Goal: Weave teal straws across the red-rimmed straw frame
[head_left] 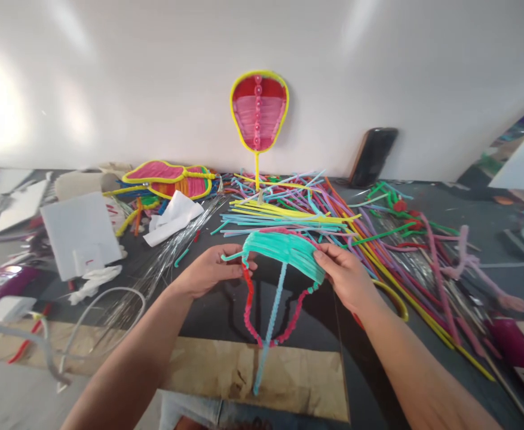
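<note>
Between my two hands is a pipe cleaner frame (291, 249), its top filled with turquoise strands and its lower outline twisted in red and pink. A light blue stem (274, 310) runs down its middle and past the bottom of the outline. My left hand (219, 269) pinches the left edge, where a loose turquoise end sticks out. On the right edge, my right hand (345, 272) grips the turquoise band between thumb and fingers. Behind it, a finished-looking pink and red paddle shape (259, 110) with a yellow rim stands upright against the white wall.
Loose pipe cleaners (293, 215) in many colours spread across the dark table. Left are a butterfly-like piece (167, 176), crumpled white paper (174, 216), a white card (81, 236) and thin wires. A phone (373, 156) leans on the wall; purple tools (519, 352) lie at both sides.
</note>
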`<state>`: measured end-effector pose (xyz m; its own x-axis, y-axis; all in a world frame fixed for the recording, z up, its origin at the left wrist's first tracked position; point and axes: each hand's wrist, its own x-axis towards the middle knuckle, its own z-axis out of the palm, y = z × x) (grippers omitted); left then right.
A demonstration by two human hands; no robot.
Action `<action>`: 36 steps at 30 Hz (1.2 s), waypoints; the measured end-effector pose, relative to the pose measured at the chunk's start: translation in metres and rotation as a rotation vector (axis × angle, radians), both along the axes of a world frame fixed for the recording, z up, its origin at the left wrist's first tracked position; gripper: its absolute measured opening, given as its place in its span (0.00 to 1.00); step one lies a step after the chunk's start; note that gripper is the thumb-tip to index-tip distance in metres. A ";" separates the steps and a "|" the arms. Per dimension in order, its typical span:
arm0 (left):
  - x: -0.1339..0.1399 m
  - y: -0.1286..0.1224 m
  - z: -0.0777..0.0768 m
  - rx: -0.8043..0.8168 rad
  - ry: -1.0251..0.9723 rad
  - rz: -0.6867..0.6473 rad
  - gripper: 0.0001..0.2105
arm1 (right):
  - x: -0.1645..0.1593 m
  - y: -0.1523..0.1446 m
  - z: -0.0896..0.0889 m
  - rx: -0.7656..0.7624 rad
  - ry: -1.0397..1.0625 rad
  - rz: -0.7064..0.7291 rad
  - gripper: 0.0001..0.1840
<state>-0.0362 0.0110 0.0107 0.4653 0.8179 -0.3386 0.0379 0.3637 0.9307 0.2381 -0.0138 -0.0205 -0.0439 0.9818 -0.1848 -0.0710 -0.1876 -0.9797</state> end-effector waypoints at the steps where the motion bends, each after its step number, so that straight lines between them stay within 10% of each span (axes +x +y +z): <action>1: 0.001 -0.002 0.002 0.006 -0.014 0.002 0.15 | 0.001 0.001 0.000 0.008 -0.003 -0.011 0.15; 10: 0.013 -0.004 0.003 0.032 -0.044 0.252 0.13 | -0.001 -0.002 0.007 0.116 -0.185 -0.021 0.14; 24: 0.015 -0.008 0.001 -0.122 -0.221 0.290 0.13 | -0.001 -0.001 0.000 0.097 -0.164 -0.008 0.17; 36: 0.012 0.001 -0.008 -0.184 -0.309 0.440 0.11 | 0.006 0.006 0.000 0.299 -0.135 -0.304 0.15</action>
